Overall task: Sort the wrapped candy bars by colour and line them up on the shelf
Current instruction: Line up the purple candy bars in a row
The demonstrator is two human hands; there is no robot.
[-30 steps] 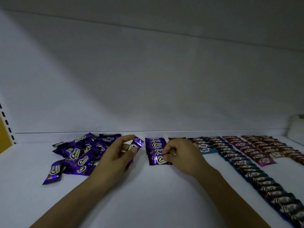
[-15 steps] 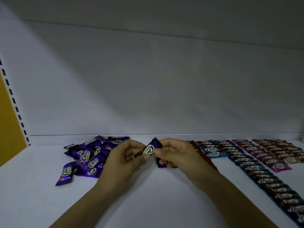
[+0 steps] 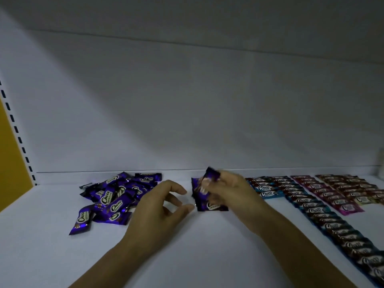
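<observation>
Lighting is low throughout, so the print on the wrappers reads only on the nearest pieces. At the far left a yellow panel [image 3: 11, 163] is cut off by the frame edge, and a slotted upright [image 3: 19, 140] with dark slots runs beside it. To the right, a loose pile of purple bars [image 3: 116, 196] lies unsorted near the back of the shelf, overlapping so that the lower pieces are mostly covered. The left hand [image 3: 158, 206] is just right of the pile, fingers loosely curled, thumb and forefinger apart, holding nothing. Next comes a short purple row [image 3: 200, 198], its right part hidden behind the right hand. The right hand [image 3: 230, 190] pinches one purple bar [image 3: 212, 175] at the fingertips, raised above that row. Motion blur smears both wrapper and fingers, so the exact grip cannot be resolved. Behind the wrist a dark red row [image 3: 256, 180] shows only at its far end. Further right a blue row [image 3: 342, 240] runs from the back toward the front and leaves the frame at the lower right corner. A pink row [image 3: 332, 196] and a brownish row [image 3: 357, 190] follow, the latter cut by the right edge and too dim for a sure colour. The shelf [image 3: 187, 256] is a plain white board. A white back wall [image 3: 187, 111] rises behind it, and a pale overhead surface [image 3: 187, 13] closes the top.
</observation>
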